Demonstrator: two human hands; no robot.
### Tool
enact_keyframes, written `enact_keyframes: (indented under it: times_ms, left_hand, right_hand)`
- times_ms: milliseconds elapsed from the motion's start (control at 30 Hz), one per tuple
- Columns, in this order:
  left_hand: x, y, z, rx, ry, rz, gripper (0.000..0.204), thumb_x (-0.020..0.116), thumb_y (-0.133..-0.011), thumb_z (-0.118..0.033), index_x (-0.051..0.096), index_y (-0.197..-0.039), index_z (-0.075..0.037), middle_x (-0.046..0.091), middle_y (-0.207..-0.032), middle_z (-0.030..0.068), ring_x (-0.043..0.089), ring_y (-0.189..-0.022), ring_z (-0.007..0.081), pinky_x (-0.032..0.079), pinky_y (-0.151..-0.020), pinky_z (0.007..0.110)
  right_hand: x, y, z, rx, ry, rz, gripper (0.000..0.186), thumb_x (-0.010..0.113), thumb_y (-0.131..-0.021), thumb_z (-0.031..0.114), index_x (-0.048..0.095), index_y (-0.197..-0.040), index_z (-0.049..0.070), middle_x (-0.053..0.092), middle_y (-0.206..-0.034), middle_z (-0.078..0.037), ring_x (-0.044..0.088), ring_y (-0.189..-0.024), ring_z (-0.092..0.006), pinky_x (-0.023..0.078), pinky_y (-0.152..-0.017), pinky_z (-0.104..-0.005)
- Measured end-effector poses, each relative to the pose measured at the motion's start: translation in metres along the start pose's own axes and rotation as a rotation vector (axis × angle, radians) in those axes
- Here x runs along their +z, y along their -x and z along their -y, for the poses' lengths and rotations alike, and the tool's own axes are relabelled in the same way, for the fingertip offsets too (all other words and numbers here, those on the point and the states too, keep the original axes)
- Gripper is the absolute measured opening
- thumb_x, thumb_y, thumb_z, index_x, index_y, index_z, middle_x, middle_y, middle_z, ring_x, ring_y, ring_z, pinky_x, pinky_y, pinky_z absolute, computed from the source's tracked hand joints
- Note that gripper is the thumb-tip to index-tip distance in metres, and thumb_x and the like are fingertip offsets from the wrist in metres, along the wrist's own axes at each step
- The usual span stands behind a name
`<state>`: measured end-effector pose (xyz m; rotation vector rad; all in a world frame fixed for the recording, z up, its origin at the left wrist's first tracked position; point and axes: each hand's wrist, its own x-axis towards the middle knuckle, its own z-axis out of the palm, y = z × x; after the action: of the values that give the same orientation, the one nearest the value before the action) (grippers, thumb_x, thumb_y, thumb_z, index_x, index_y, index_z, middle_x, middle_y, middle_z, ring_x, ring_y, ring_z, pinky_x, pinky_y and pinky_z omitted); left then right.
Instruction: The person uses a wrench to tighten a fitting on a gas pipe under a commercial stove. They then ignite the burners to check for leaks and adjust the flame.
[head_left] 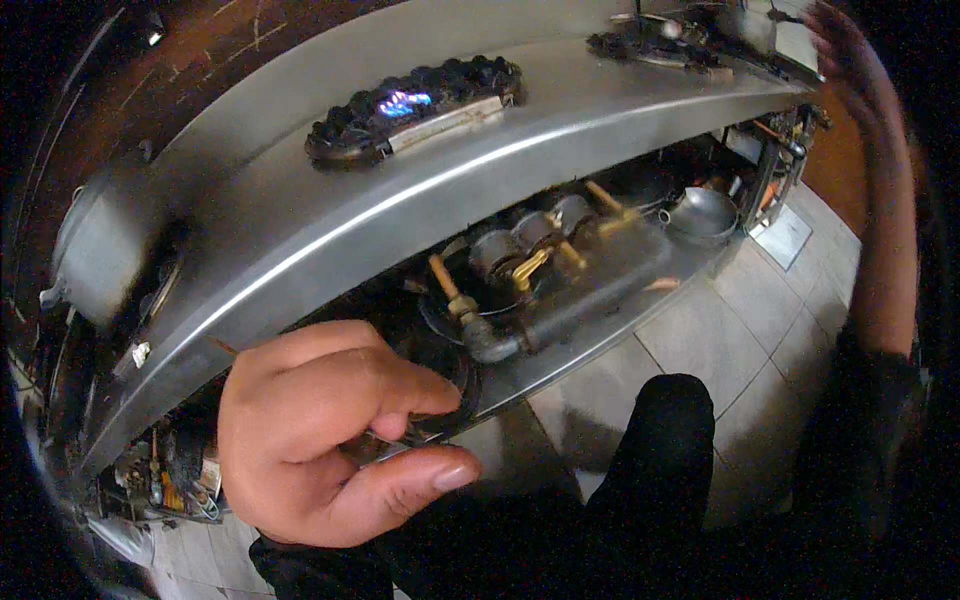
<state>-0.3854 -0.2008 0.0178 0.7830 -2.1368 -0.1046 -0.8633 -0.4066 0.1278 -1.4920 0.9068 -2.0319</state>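
Observation:
My left hand (330, 435) is close in the lower left, in front of the steel stove's edge. Its fingers are curled and the thumb stretches forward below them. A thin brown stick tip (222, 345) shows behind the knuckles, and something shiny shows between finger and thumb; what I hold is mostly hidden. My right hand (850, 65) is raised at the far upper right, dim and slightly blurred, fingers stretched out beside the stove's far end. Nothing shows in it. A blue flame (405, 103) burns on the black burner (330, 140) atop the steel stove (400, 185).
Below the stovetop run a thick gas pipe (560, 320) and brass valves (530, 268). A metal bowl (703, 215) sits on the lower shelf. A large pot (105, 240) stands at the left. A second burner (660, 50) is at the back right. Tiled floor (700, 330) lies below.

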Motion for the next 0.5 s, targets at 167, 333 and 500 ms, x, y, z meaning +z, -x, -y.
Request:
enact_keyframes:
  times_ms: [167, 333, 500]
  left_hand:
    - [0.004, -0.023, -0.017, -0.077, -0.087, 0.050, 0.029, 0.079, -0.066, -0.023, 0.064, -0.077, 0.000, 0.051, -0.056, 0.0053, 0.048, -0.047, 0.0146, 0.035, -0.043, 0.025]
    - [0.017, -0.038, -0.036, -0.116, -0.250, -0.045, 0.030, 0.078, -0.065, -0.025, 0.064, -0.073, 0.000, 0.049, -0.053, 0.0052, 0.046, -0.045, 0.0148, 0.033, -0.042, 0.026]
    - [0.035, -0.053, -0.054, -0.192, -0.365, -0.093, 0.029, 0.077, -0.065, -0.025, 0.063, -0.071, -0.001, 0.048, -0.052, 0.0047, 0.046, -0.044, 0.0152, 0.032, -0.042, 0.026]
  right_hand:
    - [0.157, -0.020, -0.056, 0.335, -0.260, 0.316, 0.017, 0.049, -0.088, 0.015, 0.051, -0.089, -0.002, 0.057, -0.074, -0.012, 0.049, -0.052, -0.0173, 0.041, -0.044, -0.0278]
    - [0.241, -0.042, -0.104, 0.360, -0.173, 0.452, 0.017, 0.046, -0.085, 0.008, 0.052, -0.095, -0.004, 0.059, -0.077, -0.012, 0.053, -0.055, -0.0181, 0.044, -0.046, -0.0294]
    - [0.279, -0.027, -0.120, 0.327, -0.083, 0.600, 0.015, 0.049, -0.087, 0.013, 0.058, -0.092, 0.002, 0.061, -0.080, -0.005, 0.056, -0.063, -0.0101, 0.045, -0.053, -0.0237]
